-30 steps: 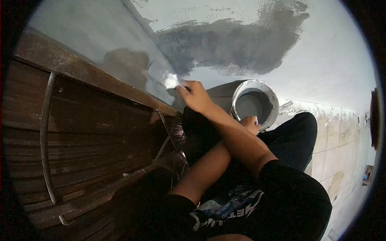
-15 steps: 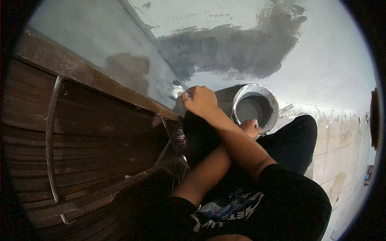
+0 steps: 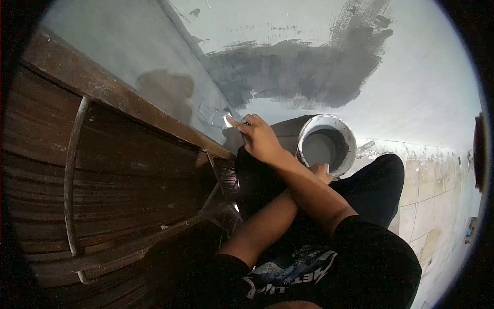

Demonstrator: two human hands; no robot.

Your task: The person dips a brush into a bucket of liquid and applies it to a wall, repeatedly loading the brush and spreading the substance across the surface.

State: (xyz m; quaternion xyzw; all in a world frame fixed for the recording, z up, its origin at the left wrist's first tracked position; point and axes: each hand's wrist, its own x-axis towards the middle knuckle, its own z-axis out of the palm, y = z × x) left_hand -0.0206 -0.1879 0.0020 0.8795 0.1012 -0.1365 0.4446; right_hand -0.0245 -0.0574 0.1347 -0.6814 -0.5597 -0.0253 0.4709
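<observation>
My right hand [image 3: 262, 141] is closed on a small flat tool [image 3: 228, 120], its index finger stretched toward the pale, shiny end. That end is at the grey wall [image 3: 177, 105] on the left, beside a wet-looking smear near the corner. Crossing beneath the right arm, my left arm reaches to a round bucket [image 3: 350, 139] with a smeared rim and grey paste inside. My left hand [image 3: 321, 173] is closed at the bucket's near rim, its fingers partly hidden.
Dark grey coating [image 3: 293, 69] covers part of the pale wall ahead. Brown wooden boards [image 3: 139, 180] with a metal bar [image 3: 70, 175] lie on the left. My bent knee [image 3: 386, 175] is right of the bucket, near tiles [image 3: 419, 206].
The index finger of my right hand now extends further along the tool. Less of its bright end shows, and the wall and boards sit slightly lower in view.
</observation>
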